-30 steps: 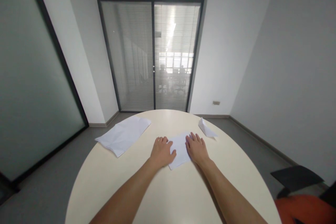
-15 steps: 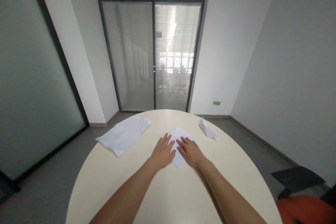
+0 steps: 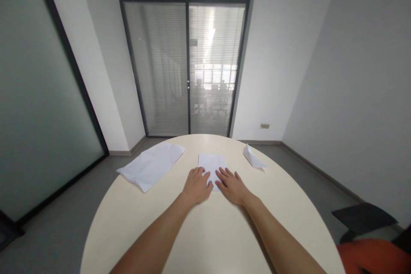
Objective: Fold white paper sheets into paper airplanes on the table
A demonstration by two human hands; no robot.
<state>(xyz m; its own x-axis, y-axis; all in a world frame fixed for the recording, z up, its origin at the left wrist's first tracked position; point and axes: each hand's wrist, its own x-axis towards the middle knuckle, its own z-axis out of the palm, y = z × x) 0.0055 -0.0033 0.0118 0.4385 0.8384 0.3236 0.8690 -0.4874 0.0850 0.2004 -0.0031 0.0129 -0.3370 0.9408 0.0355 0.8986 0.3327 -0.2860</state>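
A white sheet of paper (image 3: 212, 162) lies flat on the round table, its edges roughly square to me. My left hand (image 3: 197, 186) rests on the paper's lower left part, fingers a little bent and thumb stretched inward, apart from them. On the lower right part lies my right hand (image 3: 233, 185), palm down with its fingers spread. Both hands touch the sheet from above and grip nothing. They hide its lower corners.
Larger creased white sheets (image 3: 152, 165) lie at the table's left edge. A folded white paper piece (image 3: 253, 158) stands near the right edge. The cream round table (image 3: 205, 239) fills the foreground. A red and black chair (image 3: 374, 257) is at the lower right.
The paper has turned from a tilted, diamond-like position to lying square. My left hand's fingers have drawn back and bent slightly; my right hand has hardly moved.
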